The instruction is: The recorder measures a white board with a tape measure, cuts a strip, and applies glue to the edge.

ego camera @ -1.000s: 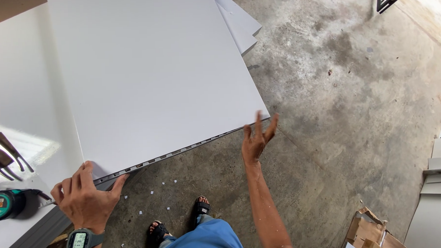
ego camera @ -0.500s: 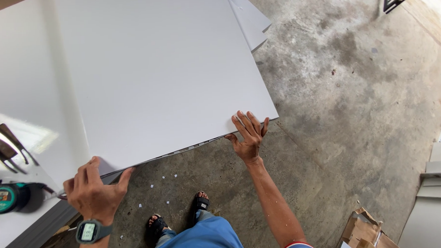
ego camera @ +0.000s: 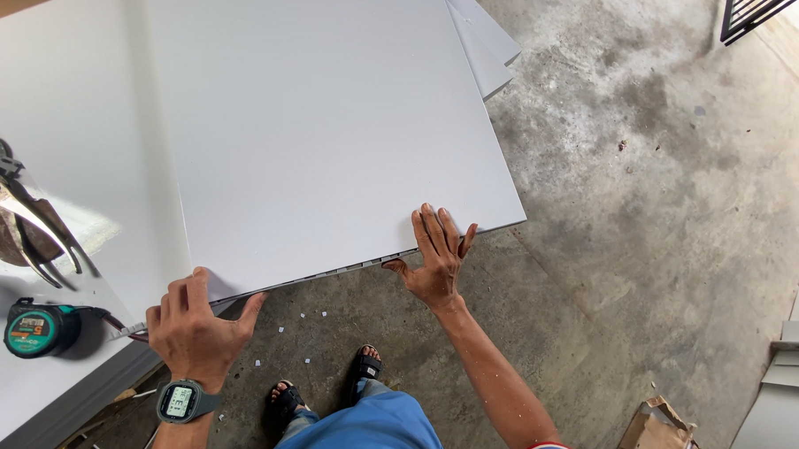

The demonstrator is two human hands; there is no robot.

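A large white flat panel (ego camera: 325,121) lies on top of a white work surface (ego camera: 60,130) and overhangs its edge. My left hand (ego camera: 195,325), with a watch on the wrist, grips the panel's near edge at its left corner. My right hand (ego camera: 436,254) rests on the near edge further right, fingers spread flat on top of the panel and thumb at the edge. The panel's near edge shows a row of small notches between my hands.
A green tape measure (ego camera: 40,327) and a pair of metal snips (ego camera: 19,220) lie on the work surface at the left. More white sheets (ego camera: 491,44) stick out behind the panel. Concrete floor (ego camera: 664,197), a cardboard box (ego camera: 654,428) and stacked white pieces (ego camera: 798,361) lie to the right.
My right hand moved from hanging open below the edge onto the panel's near edge. The panel has shifted a little to the right.
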